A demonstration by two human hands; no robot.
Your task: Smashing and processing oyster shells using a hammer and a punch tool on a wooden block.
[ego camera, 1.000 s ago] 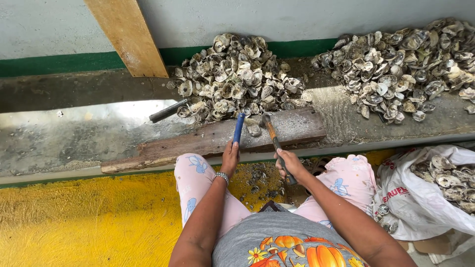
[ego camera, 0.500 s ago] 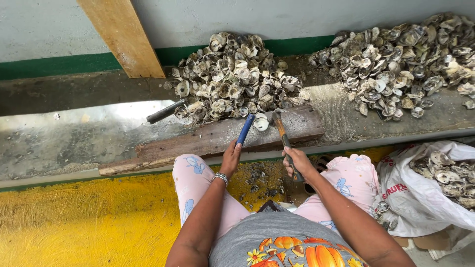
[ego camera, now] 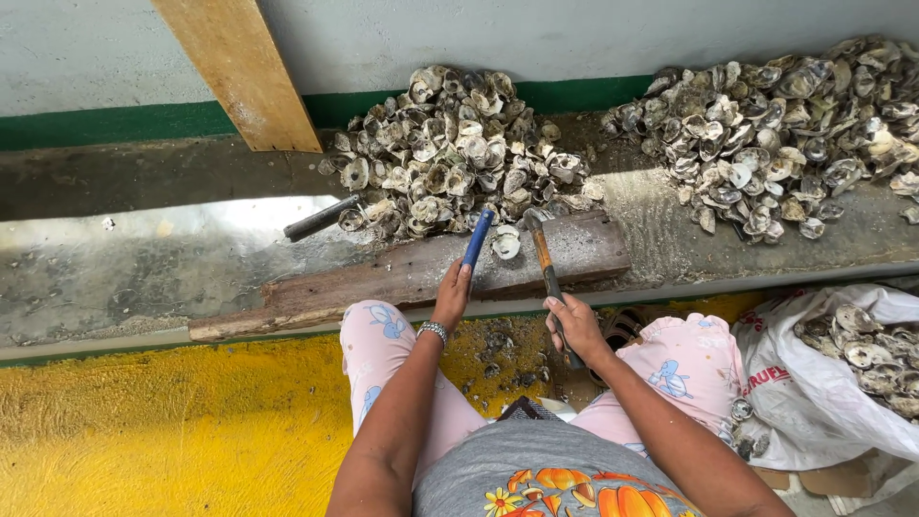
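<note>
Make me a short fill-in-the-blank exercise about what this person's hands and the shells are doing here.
1. The left hand holds a tool with a ____ handle.
2. The right hand holds a hammer with a ____ handle.
3. A single shell lies on the ____ plank between the two tools.
4. At the far right, a ____ sack holds more shells.

Missing words: blue; wooden; wooden; white

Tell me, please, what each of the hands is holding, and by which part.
The left hand grips a blue-handled tool by its handle's lower end; the right hand grips a hammer low on its wooden handle.
</note>
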